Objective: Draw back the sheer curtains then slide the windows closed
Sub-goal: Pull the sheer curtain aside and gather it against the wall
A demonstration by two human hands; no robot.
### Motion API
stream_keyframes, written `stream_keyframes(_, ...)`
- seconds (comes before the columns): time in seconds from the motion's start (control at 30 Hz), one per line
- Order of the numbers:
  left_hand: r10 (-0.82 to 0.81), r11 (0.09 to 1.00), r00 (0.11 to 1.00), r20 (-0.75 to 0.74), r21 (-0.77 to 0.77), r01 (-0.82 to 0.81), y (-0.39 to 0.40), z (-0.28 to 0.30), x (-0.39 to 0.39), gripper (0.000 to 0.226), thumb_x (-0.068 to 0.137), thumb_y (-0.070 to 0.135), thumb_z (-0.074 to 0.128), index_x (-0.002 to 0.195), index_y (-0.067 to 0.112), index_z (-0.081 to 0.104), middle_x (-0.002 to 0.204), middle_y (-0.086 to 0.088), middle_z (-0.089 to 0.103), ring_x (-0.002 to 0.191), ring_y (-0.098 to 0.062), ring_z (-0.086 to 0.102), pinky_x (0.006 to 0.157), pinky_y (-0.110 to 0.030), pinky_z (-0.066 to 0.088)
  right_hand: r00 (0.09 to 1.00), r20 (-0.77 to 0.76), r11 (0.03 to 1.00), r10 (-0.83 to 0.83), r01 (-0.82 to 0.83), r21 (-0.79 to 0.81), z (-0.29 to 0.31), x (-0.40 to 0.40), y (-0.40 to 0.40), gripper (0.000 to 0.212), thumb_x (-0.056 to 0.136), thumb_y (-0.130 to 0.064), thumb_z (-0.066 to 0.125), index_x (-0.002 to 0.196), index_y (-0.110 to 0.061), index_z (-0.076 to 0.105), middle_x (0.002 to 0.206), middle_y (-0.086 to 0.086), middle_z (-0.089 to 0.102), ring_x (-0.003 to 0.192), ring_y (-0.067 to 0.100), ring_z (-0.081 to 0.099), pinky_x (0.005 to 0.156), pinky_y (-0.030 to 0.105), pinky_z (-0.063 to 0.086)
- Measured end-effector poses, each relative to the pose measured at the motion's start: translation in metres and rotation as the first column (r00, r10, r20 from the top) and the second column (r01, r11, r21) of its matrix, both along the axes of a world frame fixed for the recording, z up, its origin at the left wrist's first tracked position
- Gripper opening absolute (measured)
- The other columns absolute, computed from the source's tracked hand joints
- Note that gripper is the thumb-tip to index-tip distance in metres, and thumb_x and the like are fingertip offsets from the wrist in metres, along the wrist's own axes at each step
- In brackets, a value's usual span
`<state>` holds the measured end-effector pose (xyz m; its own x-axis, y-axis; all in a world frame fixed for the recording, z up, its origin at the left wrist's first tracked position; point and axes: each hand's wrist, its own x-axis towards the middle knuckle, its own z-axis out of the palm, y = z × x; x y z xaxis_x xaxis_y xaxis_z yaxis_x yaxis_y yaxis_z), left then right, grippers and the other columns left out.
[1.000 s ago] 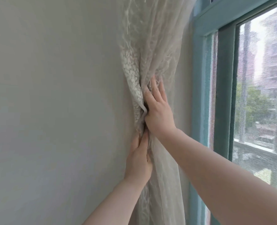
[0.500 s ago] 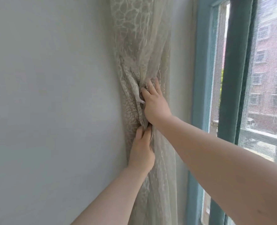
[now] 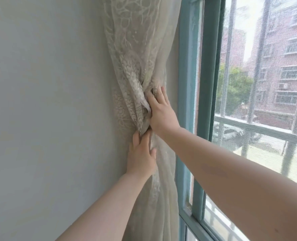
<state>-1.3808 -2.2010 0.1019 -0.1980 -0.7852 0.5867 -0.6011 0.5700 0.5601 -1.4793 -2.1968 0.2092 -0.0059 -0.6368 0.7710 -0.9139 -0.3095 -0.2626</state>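
Bunched sheer curtain (image 3: 137, 70) between wall (image 3: 43, 110), window frame (image 3: 187, 84)

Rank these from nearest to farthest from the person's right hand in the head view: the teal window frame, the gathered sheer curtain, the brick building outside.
1. Gathered sheer curtain: touching the right hand, which presses on it beside the wall.
2. Teal window frame: just to the hand's right.
3. Brick building: far right, outside beyond the window screen.
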Motion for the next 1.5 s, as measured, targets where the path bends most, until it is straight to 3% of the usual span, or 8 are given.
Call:
stream_keyframes(0.2,0.014,1.000,0.998,-0.061,0.013,-0.013,0.058,-0.008,-0.008,0.072,0.087,0.025,0.060,0.149,0.035,0.024,0.145,-0.007,0.025,0.133,-0.029,0.033,0.113,-0.036,0.027,0.999,0.024,0.999,0.046,-0.046,0.020,-0.020,-0.010,0.059,0.054,0.098,-0.020,0.037,0.148,-0.031,0.021,0.161,-0.011,-0.003,0.148,0.019,-0.004,0.101,0.037,0.037)
stream_keyframes(0.37,0.035,0.999,0.999,-0.035,-0.022,-0.036,0.101,-0.019,-0.014,0.075,0.089,0.030,0.060,0.151,0.034,0.018,0.157,-0.013,0.007,0.144,-0.025,0.012,0.114,-0.031,0.016,0.998,0.013,0.998,0.059,-0.059,0.005,-0.033,-0.020,0.107,0.067,0.090,0.001,0.033,0.148,-0.031,0.021,0.160,-0.011,-0.011,0.148,0.022,-0.003,0.099,0.031,0.034)
stream_keyframes(0.57,-0.046,0.995,0.998,-0.040,-0.090,0.042,0.146,-0.027,-0.024,0.075,0.088,0.028,0.063,0.151,0.027,0.022,0.147,-0.021,0.023,0.134,-0.021,0.019,0.100,-0.012,0.011,0.998,-0.002,0.997,-0.068,0.068,0.023,-0.043,-0.027,0.158,0.070,0.089,0.007,0.033,0.151,-0.020,0.016,0.160,-0.010,-0.008,0.148,0.015,0.000,0.105,0.025,0.030)
stream_keyframes(0.7,-0.064,0.993,0.998,0.001,-0.096,0.064,0.169,-0.034,-0.026,0.072,0.086,0.029,0.065,0.148,0.028,0.027,0.148,-0.027,0.023,0.138,-0.038,0.024,0.110,-0.026,0.019,0.986,0.009,0.984,-0.167,0.167,0.055,-0.049,-0.026,0.191,0.080,0.087,0.012,0.034,0.153,-0.022,0.002,0.160,-0.010,-0.008,0.147,0.012,-0.001,0.107,0.021,0.022)
stream_keyframes(1.07,-0.385,0.906,0.922,-0.034,-0.205,0.371,0.257,-0.052,0.016,0.062,0.087,0.011,0.063,0.139,0.030,0.035,0.159,0.004,-0.019,0.147,-0.008,-0.012,0.116,-0.022,0.012,0.912,0.077,0.908,-0.404,0.390,0.151,-0.089,0.023,0.298,0.067,0.095,0.001,0.037,0.152,-0.020,0.011,0.161,-0.009,-0.001,0.147,0.015,0.009,0.105,0.032,0.034)
stream_keyframes(1.2,-0.458,0.861,0.887,-0.050,-0.274,0.429,0.296,-0.049,0.025,0.059,0.085,0.007,0.066,0.137,0.026,0.043,0.161,0.004,0.000,0.148,-0.011,0.003,0.117,-0.035,0.026,0.862,0.127,0.870,-0.490,0.476,0.129,-0.101,0.038,0.343,0.054,0.095,-0.002,0.041,0.146,-0.016,0.033,0.158,-0.002,0.022,0.141,0.021,0.029,0.104,0.037,0.038)
stream_keyframes(1.37,-0.612,0.778,0.790,-0.043,-0.217,0.590,0.336,-0.048,0.023,0.055,0.086,0.005,0.065,0.137,0.012,0.047,0.148,-0.008,0.032,0.138,-0.018,0.030,0.109,-0.006,0.013,0.795,0.208,0.820,-0.569,0.568,0.071,-0.110,0.044,0.399,0.043,0.092,0.000,0.046,0.134,-0.010,0.050,0.141,0.005,0.048,0.130,0.022,0.044,0.101,0.030,0.037)
stream_keyframes(1.5,-0.750,0.660,0.656,-0.087,-0.178,0.730,0.375,-0.043,0.008,0.054,0.087,0.004,0.065,0.137,0.007,0.046,0.138,-0.009,0.043,0.134,-0.016,0.038,0.106,-0.002,0.015,0.738,0.262,0.767,-0.622,0.642,0.011,-0.114,0.039,0.452,0.036,0.092,-0.002,0.047,0.126,-0.010,0.057,0.127,0.004,0.057,0.117,0.022,0.053,0.092,0.025,0.040)
